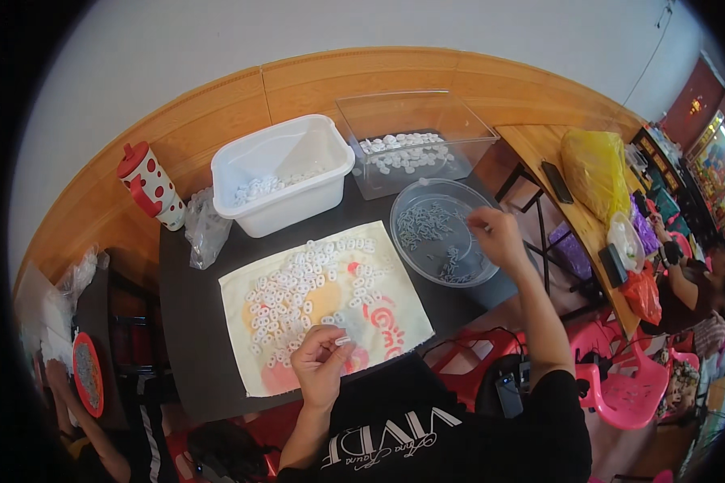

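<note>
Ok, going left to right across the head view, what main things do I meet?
Red tray → tumbler → white tub → round tub → yellow bag.

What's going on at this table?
A person's left hand pinches a small white piece above a cream cloth strewn with white pieces. The right hand is over a round clear tub of small grey parts; whether it holds one is unclear. Beyond the cloth, a white bin and a clear box also hold white pieces.
</note>
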Motion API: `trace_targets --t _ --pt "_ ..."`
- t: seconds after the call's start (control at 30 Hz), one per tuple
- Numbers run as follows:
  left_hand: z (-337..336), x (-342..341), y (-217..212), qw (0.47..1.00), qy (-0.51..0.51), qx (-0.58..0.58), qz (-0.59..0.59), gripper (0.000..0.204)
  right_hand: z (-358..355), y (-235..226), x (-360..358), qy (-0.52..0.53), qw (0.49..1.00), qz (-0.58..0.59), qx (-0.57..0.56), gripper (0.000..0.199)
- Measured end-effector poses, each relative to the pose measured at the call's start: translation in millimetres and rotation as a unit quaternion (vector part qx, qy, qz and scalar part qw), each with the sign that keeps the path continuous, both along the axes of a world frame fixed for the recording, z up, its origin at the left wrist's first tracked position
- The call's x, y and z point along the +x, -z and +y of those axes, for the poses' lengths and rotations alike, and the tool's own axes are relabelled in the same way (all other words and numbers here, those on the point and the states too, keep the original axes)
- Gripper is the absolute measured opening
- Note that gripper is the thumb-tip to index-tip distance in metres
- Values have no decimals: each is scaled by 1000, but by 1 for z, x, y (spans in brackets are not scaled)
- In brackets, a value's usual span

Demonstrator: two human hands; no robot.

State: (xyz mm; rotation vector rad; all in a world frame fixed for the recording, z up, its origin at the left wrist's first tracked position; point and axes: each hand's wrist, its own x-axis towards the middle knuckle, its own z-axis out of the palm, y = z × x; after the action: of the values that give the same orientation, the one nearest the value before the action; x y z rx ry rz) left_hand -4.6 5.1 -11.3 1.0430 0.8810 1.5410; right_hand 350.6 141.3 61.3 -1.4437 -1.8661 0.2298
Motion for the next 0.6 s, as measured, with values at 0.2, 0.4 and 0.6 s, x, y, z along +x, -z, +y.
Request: trace_targets --t 0.2,0.4,0.6 --pt "0 6 5 1000 16 -14 0 22 6 16 30 9 977 -208 -41 17" --pt "-8 -1 9 997 26 -56 38 22 15 22 14 -78 948 -308 25 8" --pt "-1 11 0 998 -10 -8 61 25 15 16 9 -117 885 -451 22 13"
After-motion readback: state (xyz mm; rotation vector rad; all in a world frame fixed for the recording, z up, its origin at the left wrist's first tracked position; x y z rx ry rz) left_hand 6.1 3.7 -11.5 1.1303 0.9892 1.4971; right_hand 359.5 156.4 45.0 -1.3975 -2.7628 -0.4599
